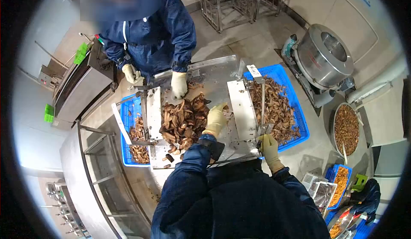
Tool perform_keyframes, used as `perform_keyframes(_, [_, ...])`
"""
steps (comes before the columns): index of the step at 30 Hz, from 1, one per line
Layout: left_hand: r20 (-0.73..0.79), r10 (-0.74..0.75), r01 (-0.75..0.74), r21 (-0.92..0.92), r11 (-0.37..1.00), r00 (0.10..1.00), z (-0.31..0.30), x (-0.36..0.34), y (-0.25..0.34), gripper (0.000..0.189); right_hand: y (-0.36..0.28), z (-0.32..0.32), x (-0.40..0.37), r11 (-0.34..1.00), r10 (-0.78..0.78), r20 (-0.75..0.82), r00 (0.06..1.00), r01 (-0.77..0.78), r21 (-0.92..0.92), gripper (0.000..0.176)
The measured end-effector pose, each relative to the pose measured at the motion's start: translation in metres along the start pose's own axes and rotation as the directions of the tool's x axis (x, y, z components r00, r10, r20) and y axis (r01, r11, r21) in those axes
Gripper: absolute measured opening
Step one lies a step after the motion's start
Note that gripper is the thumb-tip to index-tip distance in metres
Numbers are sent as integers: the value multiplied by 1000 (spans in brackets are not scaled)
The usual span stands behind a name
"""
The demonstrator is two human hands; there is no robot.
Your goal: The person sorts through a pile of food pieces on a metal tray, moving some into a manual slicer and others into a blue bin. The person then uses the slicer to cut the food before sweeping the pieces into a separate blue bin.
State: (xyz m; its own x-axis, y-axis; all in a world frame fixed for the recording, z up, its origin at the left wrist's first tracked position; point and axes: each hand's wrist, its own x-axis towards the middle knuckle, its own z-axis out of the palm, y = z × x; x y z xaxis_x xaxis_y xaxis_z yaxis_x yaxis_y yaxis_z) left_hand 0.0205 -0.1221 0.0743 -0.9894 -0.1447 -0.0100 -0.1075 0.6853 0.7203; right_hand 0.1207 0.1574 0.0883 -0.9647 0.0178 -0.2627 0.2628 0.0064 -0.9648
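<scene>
My left hand, in a pale glove, is at the right edge of a heap of brown mushroom pieces on the metal table. Its fingers are drawn together toward a small dark piece; what they hold is hard to make out. My right hand, gloved too, is closed round the handle end of a hinged cutter blade. The blade stands along the outer side of a white cutting board. Beyond it, a blue basket holds cut mushroom pieces.
Across the table, a co-worker's gloved hands are near another white board and cutter. A second blue basket stands at left. A steel drum machine, a round pan and an orange-filled basket are at right.
</scene>
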Motion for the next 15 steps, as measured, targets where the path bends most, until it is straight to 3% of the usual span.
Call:
perform_keyframes(1, [21, 83, -85, 142, 986, 996, -5, 0, -3, 42, 1, -1, 2, 1000, -11, -1, 1000, 11, -19, 32])
perform_keyframes(5, [118, 289, -309, 233, 922, 950, -7, -21, -13, 48, -1, 1, 1, 996, -72, -1, 997, 72, -44, 33])
perform_keyframes(9, [217, 152, -185, 141, 973, 964, -3, -26, -7, 28, -4, 2, 0, 991, -107, -2, 994, 106, -81, 35])
perform_keyframes(10, [137, 164, -180, 114, 977, 977, 6, -26, -15, 19, -3, 2, 0, 991, -110, 2, 994, 110, -81, 35])
perform_keyframes(13, [-7, 62, -62, -57, 996, 998, 17, -26, -17, 15, -4, 1, 1, 991, -107, 11, 994, 107, -75, 34])
perform_keyframes(15, [-49, -24, 8, -300, 954, 999, 24, -29, -15, 19, -6, 1, -1, 995, -81, 9, 997, 81, -61, 34])
